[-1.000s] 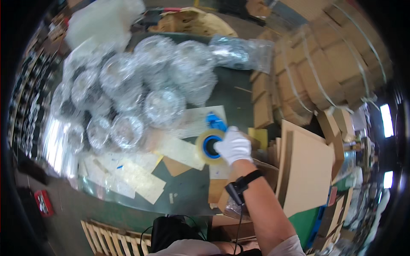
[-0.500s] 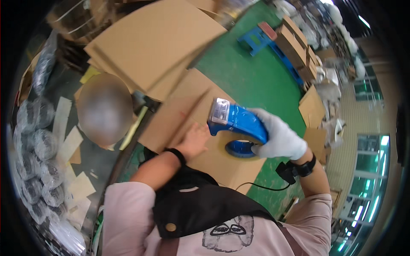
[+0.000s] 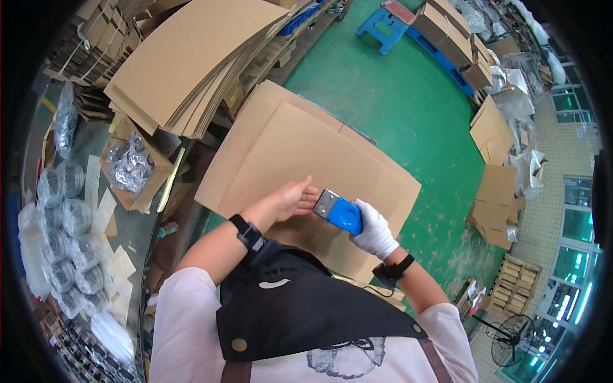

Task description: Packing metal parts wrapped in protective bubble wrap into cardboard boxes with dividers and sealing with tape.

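Note:
In my right hand (image 3: 375,237), which wears a white glove, I grip a blue tape dispenser (image 3: 346,217) with a metal plate at its front end. Its plate points left, toward my bare left hand (image 3: 295,199). The fingers of that hand are stretched out and hold nothing that I can see; their tips come close to the plate, and I cannot tell whether they touch it. Both hands are over a large brown cardboard piece (image 3: 274,143) in front of my body. The dispenser's tape roll is hidden from this angle.
A stack of cardboard sheets (image 3: 191,57) stands at the far left. On the left bench are plastic-wrapped round parts (image 3: 76,217) and an open carton (image 3: 137,163) of wrapped items. A blue stool (image 3: 383,29) stands far off on the green floor, and a fan (image 3: 513,339) at the lower right.
My right hand has brought the dispenser down and left, and turned it so that its roll no longer shows. My left hand's fingers now point toward its plate. The whole view has shifted.

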Tool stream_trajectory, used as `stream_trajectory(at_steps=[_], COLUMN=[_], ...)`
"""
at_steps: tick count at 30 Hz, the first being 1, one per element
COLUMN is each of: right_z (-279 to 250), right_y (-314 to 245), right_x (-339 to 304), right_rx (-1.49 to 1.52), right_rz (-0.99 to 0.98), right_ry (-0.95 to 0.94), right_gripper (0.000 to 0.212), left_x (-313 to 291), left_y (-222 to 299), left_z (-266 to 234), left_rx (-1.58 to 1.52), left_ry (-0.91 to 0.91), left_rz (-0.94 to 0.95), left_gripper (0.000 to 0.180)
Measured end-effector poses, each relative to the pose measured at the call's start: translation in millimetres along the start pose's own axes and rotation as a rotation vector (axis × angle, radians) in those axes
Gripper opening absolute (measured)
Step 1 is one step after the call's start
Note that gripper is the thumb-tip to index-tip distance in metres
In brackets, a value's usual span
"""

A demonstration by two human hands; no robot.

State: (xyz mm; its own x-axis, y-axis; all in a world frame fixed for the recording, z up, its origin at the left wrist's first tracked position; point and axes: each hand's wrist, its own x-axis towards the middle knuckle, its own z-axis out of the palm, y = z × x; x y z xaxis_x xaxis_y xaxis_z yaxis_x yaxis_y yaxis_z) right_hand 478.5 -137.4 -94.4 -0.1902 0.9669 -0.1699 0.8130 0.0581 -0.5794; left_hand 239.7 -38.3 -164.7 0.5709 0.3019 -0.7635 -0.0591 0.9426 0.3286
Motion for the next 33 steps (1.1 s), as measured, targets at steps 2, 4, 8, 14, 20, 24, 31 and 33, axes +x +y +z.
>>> stream_trajectory(at_steps=[2,4,8,14,20,24,31,33], right_z=[-0.1,2.4,1.9,-2.2,27.8,34.7,22.5,25.9], right_y=[-0.8,-2.4,-20.5,-82.8,-153.7,-172.5,-93.8,-77.9], right_x=[3.1,3.9,21.5,95.6,179.1,190.5,171.0,169.4], right_rx=[0.013,-0.014,-0.07,-0.208,-0.326,-0.325,0.405,0.598], right_rz=[-0.001,-0.007,0.011,0.041,0.088,0.13,0.276,0.272], right_ry=[0.011,0.006,-0.041,-0.286,-0.442,-0.545,-0.631,-0.771], right_gripper=[0.061,0.061,0.063,0.059,0.054,0.076,0.059,0.051], left_x=[-25.9,-34.7,-22.2,20.4,34.6,83.2,54.6,55.7], left_y=[14.4,19.5,27.3,32.1,63.8,23.9,41.9,42.8], left_z=[14.8,15.3,-12.8,-85.6,-222.4,-233.5,-165.5,-148.2], left_rx=[0.111,0.21,0.171,0.35,0.509,0.582,0.854,0.797], left_ry=[-0.026,-0.052,-0.053,0.187,0.658,0.543,0.752,0.63], left_rz=[0.019,0.033,-0.028,0.369,0.71,0.673,0.524,0.488], left_gripper=[0.045,0.045,0.035,0.022,0.018,0.021,0.056,0.076])
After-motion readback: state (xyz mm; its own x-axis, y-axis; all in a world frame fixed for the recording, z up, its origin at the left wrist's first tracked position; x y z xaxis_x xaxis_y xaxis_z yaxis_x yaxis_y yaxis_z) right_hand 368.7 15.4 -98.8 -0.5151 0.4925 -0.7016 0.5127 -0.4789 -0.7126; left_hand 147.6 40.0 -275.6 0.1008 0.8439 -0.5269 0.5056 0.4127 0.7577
